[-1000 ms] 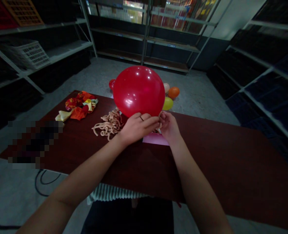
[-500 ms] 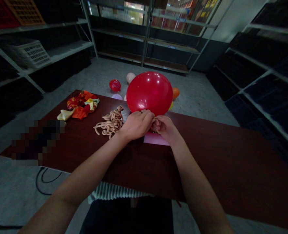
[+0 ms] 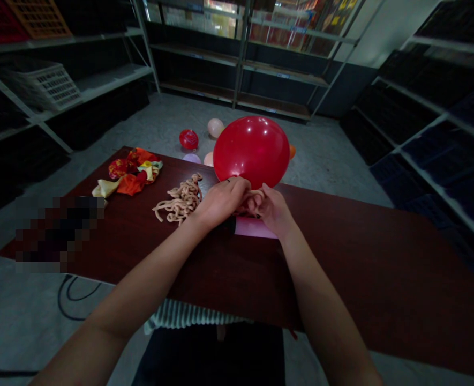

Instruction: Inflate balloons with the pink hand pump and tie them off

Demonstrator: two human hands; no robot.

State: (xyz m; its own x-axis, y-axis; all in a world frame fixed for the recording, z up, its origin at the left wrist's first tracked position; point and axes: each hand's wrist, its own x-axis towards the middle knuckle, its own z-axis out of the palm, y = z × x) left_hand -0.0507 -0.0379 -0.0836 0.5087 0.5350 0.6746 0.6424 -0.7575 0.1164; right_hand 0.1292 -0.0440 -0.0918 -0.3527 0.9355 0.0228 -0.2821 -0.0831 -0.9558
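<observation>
A large inflated red balloon (image 3: 253, 150) stands just beyond my two hands, its lower end hidden by my fingers. My left hand (image 3: 228, 195) is closed at the near end of the balloon, pinching about its neck. Close against it, my right hand (image 3: 272, 206) has its fingers curled together at the same place; what they hold is hidden. Beneath my hands lies a pink cylinder with a dark end (image 3: 255, 227), probably a balloon pump. Left of my left hand is a heap of tan uninflated long balloons (image 3: 182, 199).
Flat red, orange and yellow balloons (image 3: 134, 174) lie at the left of the brown table (image 3: 365, 257). On the floor beyond are a small red balloon (image 3: 189, 139), a pale pink balloon (image 3: 215, 127) and an orange balloon (image 3: 292, 151). Metal shelves (image 3: 280, 72) line the walls.
The red balloon has shifted slightly to the right and tilted. My right hand's fingers have moved a little, with the thumb or forefinger now raised; my left hand stays at the balloon's near end.
</observation>
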